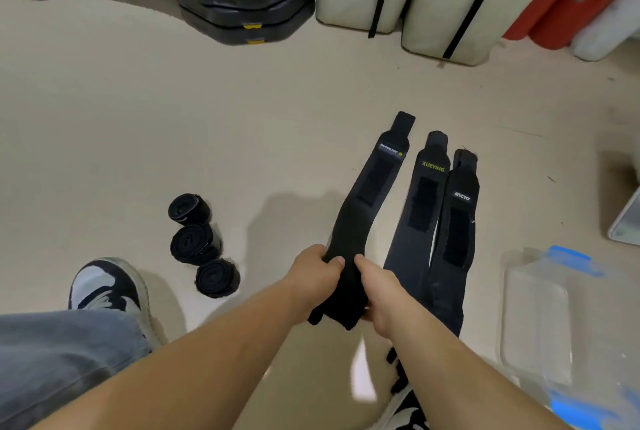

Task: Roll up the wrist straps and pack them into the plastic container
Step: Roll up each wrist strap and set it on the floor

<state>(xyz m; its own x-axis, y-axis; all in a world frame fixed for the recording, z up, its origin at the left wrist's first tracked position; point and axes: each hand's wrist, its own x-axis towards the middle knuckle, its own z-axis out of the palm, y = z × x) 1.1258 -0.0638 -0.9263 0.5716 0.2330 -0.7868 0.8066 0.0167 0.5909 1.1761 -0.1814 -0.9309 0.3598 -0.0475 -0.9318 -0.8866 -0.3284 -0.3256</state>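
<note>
The beige floor (173,117) carries everything. A clear container (540,308) with blue clips stands at the right edge. Two flat straps (420,207) lie side by side and touching, just right of the hands. One more strap (367,194) has its far end on the floor and its near end raised. Three rolls (194,244) lie in a row on the left, well apart from the container. The left hand (313,273) and the right hand (381,294) both grip the raised end.

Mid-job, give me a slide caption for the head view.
Left hand and right hand grip one wrist strap; two flat straps beside it, three rolled straps at left, plastic container at right.
</note>
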